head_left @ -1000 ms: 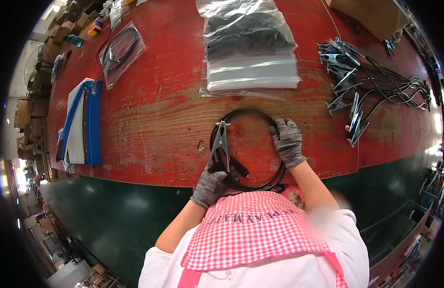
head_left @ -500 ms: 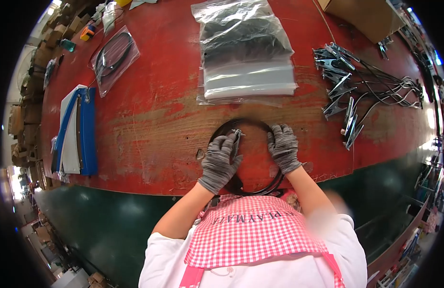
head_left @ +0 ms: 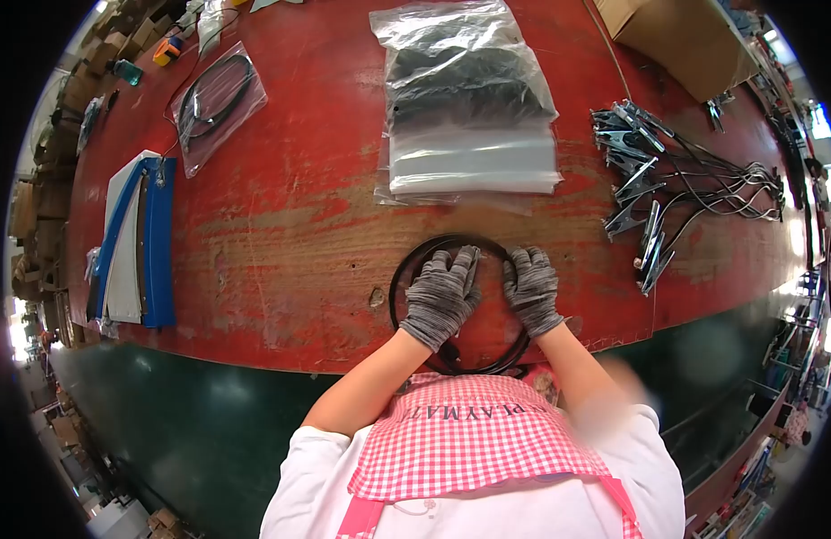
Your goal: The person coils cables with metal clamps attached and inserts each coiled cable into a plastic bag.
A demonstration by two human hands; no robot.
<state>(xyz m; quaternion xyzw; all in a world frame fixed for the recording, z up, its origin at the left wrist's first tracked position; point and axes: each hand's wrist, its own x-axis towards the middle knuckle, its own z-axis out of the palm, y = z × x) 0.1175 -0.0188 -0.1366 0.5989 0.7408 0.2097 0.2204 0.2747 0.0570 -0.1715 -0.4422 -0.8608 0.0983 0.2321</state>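
A coiled black cable [head_left: 396, 286] lies as a ring on the red table, close to its front edge. My left hand [head_left: 441, 296], in a grey striped glove, is over the left part of the ring with its fingers curled around a small metal piece [head_left: 474, 255], mostly hidden by the fingers. On the ring's right side, my right hand [head_left: 531, 285], gloved alike, is closed on the coil, thumb towards the inside. The lower part of the coil rests against the pink checked apron [head_left: 478, 431].
A stack of clear plastic bags [head_left: 474, 162] lies behind the coil. Metal clamps with cables [head_left: 635, 171] are at the right, near a cardboard box [head_left: 685, 40]. At the left are a blue holder [head_left: 159, 260] and a bagged cable [head_left: 219, 103].
My left hand has moved right, towards the middle of the ring, with the metal piece. My right hand has stayed at the coil's right side. The view has shifted slightly.
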